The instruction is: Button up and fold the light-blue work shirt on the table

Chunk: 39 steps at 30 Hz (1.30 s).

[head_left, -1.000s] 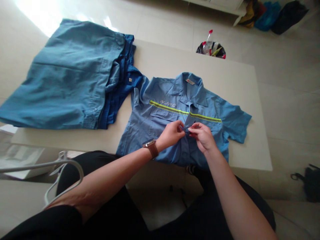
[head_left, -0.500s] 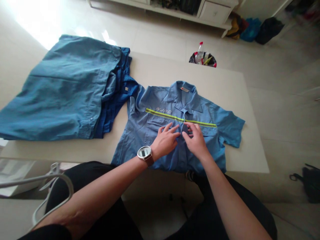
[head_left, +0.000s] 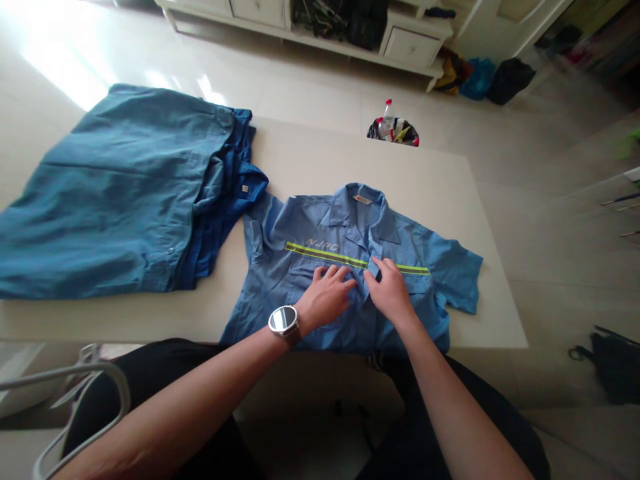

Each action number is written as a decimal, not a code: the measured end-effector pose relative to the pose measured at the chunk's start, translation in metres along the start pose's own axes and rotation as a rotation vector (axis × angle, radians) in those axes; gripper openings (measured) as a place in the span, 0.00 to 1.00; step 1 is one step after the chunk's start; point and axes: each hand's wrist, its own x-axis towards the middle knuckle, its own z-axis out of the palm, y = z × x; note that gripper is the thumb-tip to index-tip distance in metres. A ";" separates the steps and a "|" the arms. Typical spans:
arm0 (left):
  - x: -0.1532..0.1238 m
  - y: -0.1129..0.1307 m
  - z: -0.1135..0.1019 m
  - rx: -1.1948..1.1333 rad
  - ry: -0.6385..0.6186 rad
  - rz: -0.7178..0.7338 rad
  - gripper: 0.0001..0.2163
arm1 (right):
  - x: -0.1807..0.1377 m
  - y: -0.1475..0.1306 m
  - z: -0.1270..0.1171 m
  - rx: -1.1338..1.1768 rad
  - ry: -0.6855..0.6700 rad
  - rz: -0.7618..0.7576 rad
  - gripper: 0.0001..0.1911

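Meanwhile, a light blue work shirt (head_left: 320, 267) is pressed flat at the table's (head_left: 450, 193) near edge by the left hand (head_left: 325, 300) and right hand (head_left: 390, 293), fingers spread, nothing gripped, apparently so its buttoned front is kept smooth.
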 end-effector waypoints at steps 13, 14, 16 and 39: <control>-0.002 -0.001 -0.003 -0.006 0.002 0.012 0.16 | -0.003 0.003 0.004 -0.103 -0.073 -0.064 0.23; -0.002 -0.001 -0.003 -0.008 0.003 0.011 0.16 | -0.003 0.003 0.005 -0.115 -0.080 -0.070 0.24; -0.002 -0.001 -0.003 -0.012 0.003 0.011 0.16 | -0.004 0.004 0.007 -0.135 -0.093 -0.078 0.25; 0.014 -0.005 0.010 -0.391 0.142 -0.176 0.13 | 0.000 -0.005 -0.001 0.050 -0.008 -0.131 0.09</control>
